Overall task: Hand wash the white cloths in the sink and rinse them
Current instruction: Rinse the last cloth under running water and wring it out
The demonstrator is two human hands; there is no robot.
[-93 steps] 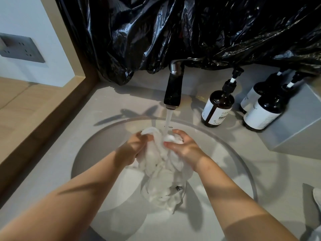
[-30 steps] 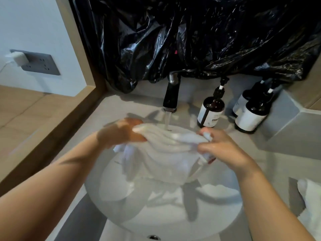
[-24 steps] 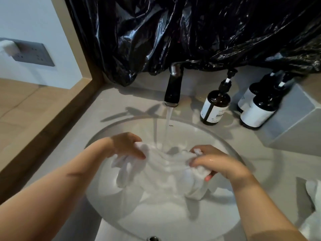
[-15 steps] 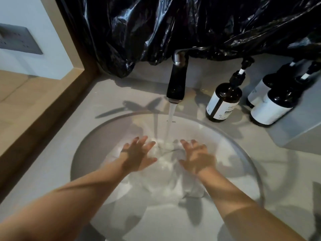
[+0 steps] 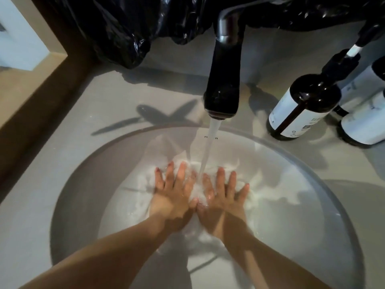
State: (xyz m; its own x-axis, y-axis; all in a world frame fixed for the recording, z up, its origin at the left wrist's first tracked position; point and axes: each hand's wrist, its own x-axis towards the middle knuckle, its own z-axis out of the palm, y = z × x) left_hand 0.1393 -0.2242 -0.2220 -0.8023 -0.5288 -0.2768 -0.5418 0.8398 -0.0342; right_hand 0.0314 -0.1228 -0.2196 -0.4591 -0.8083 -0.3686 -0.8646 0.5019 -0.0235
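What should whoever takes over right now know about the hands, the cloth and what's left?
Left hand: open, fingers spread, pressing the cloth flat in the sink.
Right hand: open, pressing the same cloth beside it.
Tap is running; the stream lands on the cloth between the hands.
Done: cloth soaked. Whether it was soaped cannot be told.
Left: scrub, rinse through, wring, shut the tap. No other cloths in view.
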